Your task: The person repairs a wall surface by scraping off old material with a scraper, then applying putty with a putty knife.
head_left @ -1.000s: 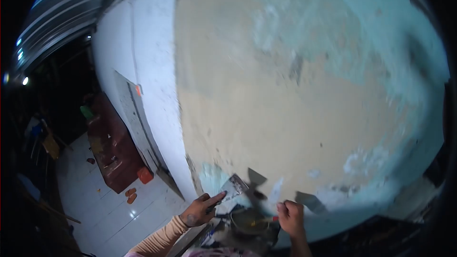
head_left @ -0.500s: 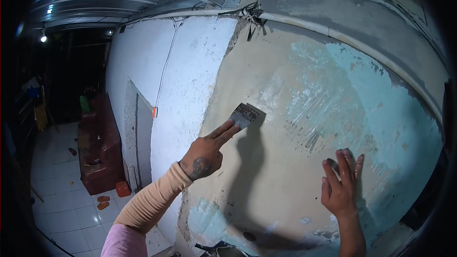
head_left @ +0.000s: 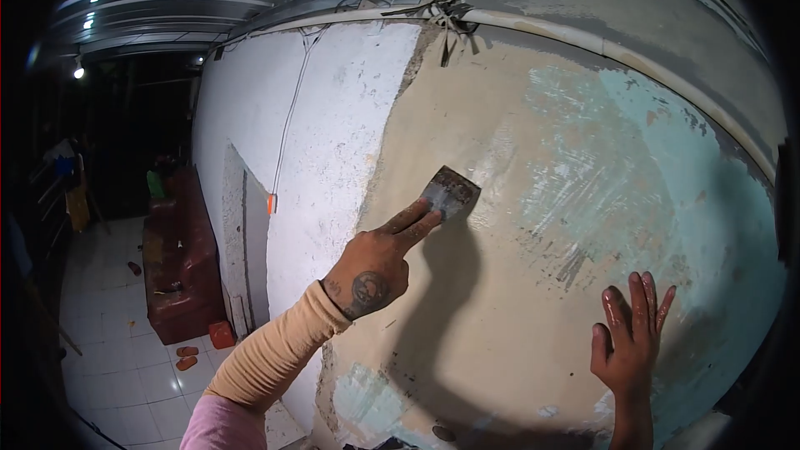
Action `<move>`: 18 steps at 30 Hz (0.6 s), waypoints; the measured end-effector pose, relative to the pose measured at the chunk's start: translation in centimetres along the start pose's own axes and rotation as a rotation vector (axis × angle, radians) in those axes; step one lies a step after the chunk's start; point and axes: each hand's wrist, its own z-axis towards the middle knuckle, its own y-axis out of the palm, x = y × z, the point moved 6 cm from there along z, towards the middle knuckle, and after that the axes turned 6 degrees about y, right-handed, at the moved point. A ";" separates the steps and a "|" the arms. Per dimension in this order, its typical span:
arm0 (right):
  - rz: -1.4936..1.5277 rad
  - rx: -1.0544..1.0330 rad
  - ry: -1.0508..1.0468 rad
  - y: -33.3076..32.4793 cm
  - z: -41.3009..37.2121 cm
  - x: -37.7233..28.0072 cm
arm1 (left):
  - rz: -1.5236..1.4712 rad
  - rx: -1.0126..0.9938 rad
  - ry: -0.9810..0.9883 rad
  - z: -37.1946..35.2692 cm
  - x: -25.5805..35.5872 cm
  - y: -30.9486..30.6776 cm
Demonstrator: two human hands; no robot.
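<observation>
My left hand grips a putty knife, index and middle fingers stretched along its blade. The wide metal blade is stained dark near its end and lies close against the beige-plastered part of the wall. My right hand is raised at the lower right with fingers spread and nothing in it, its wet fingertips in front of the wall. Between and above the hands is a patch of turquoise paint, scratched and partly covered with pale smears.
White-painted wall adjoins the plaster on the left, with a thin cable running down it. A pipe and tangled wires cross the top. Left and below are a dark red sofa, sandals and a tiled floor.
The putty knife in my left hand has moved slightly up and right on the plaster. My right hand has shifted right and a little down in view, still spread.
</observation>
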 end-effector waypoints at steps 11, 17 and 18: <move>0.004 -0.004 0.002 0.3 -0.1 -0.2 | -0.044 0.119 0.033 1.7 0.3 0.5; 0.061 0.043 0.009 0.2 -0.7 0.5 | -0.195 0.136 0.015 3.5 1.2 -1.0; 0.074 0.051 0.001 0.0 -0.8 0.7 | -0.159 0.122 -0.009 1.6 1.4 -0.1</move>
